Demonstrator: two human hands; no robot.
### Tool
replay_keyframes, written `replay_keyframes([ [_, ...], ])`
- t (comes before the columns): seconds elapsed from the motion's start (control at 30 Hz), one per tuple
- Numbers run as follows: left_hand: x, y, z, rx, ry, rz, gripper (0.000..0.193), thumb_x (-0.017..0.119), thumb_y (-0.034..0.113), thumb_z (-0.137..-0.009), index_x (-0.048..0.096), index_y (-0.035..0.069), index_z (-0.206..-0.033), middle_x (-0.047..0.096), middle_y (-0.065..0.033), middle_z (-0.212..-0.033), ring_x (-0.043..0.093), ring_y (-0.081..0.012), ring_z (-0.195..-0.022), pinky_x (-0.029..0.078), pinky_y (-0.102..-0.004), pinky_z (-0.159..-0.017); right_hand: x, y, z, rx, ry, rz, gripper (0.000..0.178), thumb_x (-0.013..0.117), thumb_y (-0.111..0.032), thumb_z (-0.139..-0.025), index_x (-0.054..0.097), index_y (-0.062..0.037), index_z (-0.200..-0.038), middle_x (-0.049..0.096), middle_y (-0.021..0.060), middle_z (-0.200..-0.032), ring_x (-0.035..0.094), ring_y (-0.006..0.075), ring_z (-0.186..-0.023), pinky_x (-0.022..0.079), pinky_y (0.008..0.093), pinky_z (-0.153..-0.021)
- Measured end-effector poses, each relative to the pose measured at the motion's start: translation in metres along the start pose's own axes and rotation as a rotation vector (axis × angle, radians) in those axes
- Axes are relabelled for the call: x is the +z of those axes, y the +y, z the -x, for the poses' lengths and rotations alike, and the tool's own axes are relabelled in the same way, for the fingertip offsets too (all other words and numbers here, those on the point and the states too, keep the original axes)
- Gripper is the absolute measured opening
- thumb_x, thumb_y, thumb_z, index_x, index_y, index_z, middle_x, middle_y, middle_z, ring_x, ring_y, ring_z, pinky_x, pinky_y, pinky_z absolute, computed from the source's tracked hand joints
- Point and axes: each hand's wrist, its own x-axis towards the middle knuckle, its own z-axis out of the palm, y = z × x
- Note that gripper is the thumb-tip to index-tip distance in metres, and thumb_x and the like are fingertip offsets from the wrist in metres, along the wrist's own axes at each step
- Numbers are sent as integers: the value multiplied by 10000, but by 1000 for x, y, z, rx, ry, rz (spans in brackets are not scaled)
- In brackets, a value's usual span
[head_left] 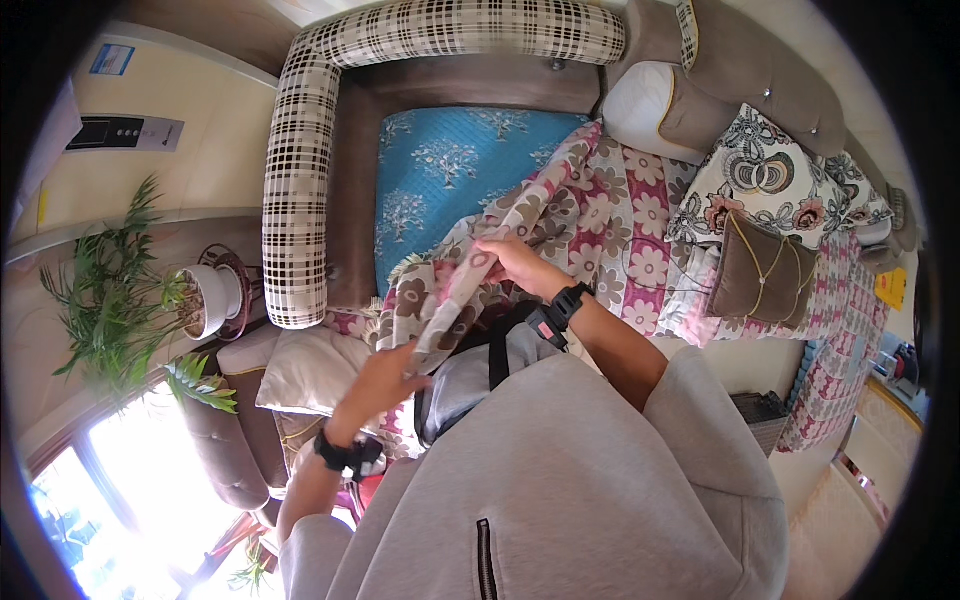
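A sofa cover (650, 217) with pink, grey and white flower patterns spreads over the long seat. Its near left part is lifted and folded into a strip between my two hands. My right hand (519, 266) is closed round the upper part of that strip. Lower down, at its near end, my left hand (378, 388) has thumb and fingers about the cloth; this hand is slightly blurred. Beyond the strip, a blue quilted seat pad (445, 165) with white tree prints lies on the corner seat, partly covered by the flowered cloth.
A brown sofa with a checked backrest (297, 190) surrounds the seat. On the right lie a patterned cushion (755, 175) and a brown cushion (762, 270). A pale cushion (312, 370) is near my left forearm. A potted plant (208, 300) stands left, above a bright window (150, 470).
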Motion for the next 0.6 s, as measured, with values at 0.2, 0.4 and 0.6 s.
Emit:
replay_keyframes([
  [0.2,8,3,22,133,-332,-169,257,663,186,-815,684,57,-1036,673,-204,-782,665,-413,-747,519,-507,-688,-41,15,105,309,-426,65,437,511,-387,-1027,599,-50,-1292,723,122,-1027,685,161,-799,485,244,-651],
  [0.4,13,81,-5,139,-383,-325,143,635,92,-781,648,-26,-861,646,-221,-684,662,-401,-689,521,-492,-657,-99,63,76,323,140,-158,424,592,-433,-968,627,-64,-1173,692,85,-883,677,174,-813,541,290,-704],
  [0.6,-23,129,-27,210,-475,-336,185,642,93,-772,629,-47,-891,653,-228,-708,671,-399,-708,525,-482,-648,-180,26,-17,49,525,232,299,656,-225,-874,648,43,-1004,684,114,-864,690,224,-733,591,402,-608],
])
